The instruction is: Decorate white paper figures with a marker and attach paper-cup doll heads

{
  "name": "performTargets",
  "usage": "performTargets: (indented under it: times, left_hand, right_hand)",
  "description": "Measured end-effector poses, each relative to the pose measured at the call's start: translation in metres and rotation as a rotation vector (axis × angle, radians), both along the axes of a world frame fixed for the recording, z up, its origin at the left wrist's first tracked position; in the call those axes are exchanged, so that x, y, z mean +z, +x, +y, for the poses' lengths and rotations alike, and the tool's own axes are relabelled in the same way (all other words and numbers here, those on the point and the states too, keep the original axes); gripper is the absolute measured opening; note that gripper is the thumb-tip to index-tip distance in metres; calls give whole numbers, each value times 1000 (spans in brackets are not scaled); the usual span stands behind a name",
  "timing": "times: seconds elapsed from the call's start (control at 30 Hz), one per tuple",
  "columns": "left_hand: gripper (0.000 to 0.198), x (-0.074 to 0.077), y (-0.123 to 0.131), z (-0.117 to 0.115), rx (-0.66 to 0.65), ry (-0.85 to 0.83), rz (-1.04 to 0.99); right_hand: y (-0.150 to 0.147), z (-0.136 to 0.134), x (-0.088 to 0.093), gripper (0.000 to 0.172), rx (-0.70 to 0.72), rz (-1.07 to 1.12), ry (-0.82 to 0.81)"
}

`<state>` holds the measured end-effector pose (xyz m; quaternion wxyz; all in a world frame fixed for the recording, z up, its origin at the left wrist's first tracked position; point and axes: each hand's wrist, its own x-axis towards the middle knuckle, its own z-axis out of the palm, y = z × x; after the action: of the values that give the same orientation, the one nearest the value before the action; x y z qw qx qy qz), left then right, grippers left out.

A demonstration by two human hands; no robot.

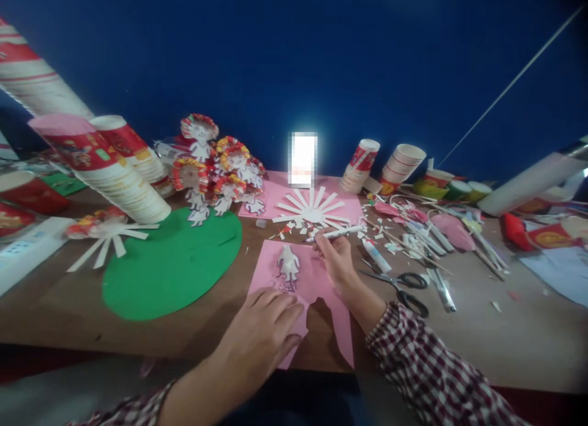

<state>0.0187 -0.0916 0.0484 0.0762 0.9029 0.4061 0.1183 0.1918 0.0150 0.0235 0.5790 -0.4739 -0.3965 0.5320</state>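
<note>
A sheet of pink paper [316,267] with a notch cut in its near edge lies in front of me. On it rests a small white paper cut-out figure [288,264] outlined in dark ink, with dark scribbles just below it. My left hand [266,322] lies flat over the lower left of the sheet, fingers slightly bent, below the figure. In my right hand [337,261] is a white marker pen [342,232], gripped between thumb and fingers above the paper's upper right, its tip pointing left. Scissors [399,284] lie on the table right of my right wrist.
A green paper oval [169,267] covers the left of the brown table. Behind it stand several finished paper figures [234,156]. Stacks of paper cups [105,169] lean at left; more cups [404,163] stand at right. A fan of white strips [312,213], scraps and a glue tube [376,256] lie beyond.
</note>
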Motion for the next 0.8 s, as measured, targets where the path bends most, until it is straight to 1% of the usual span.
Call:
performTargets:
  times: [0.07,0.13,0.23,0.33,0.43,0.53,0.67,0.8]
  left_hand:
    - [44,-1,8,0,89,36,32]
    - [54,-3,13,8,164,79,80]
    - [61,-7,18,22,220,134,138]
    - [66,-12,21,32,247,144,171]
    - [68,-16,22,34,256,131,172]
    - [65,-19,17,32,246,128,151]
    - [60,-23,6,32,196,119,133]
    - [57,-25,-2,35,153,131,85]
  right_hand:
    - [0,0,0,23,-4,4,-7]
    - [0,0,-1,25,-1,9,-7]
    - [-1,0,-1,26,2,13,-7]
    - [0,0,0,27,2,12,-15]
    - [0,0,1,27,5,6,-17]
    - [1,0,0,26,13,-5,-24]
    - [0,-3,2,27,44,-34,-28]
    - [-2,-8,4,24,101,-92,19]
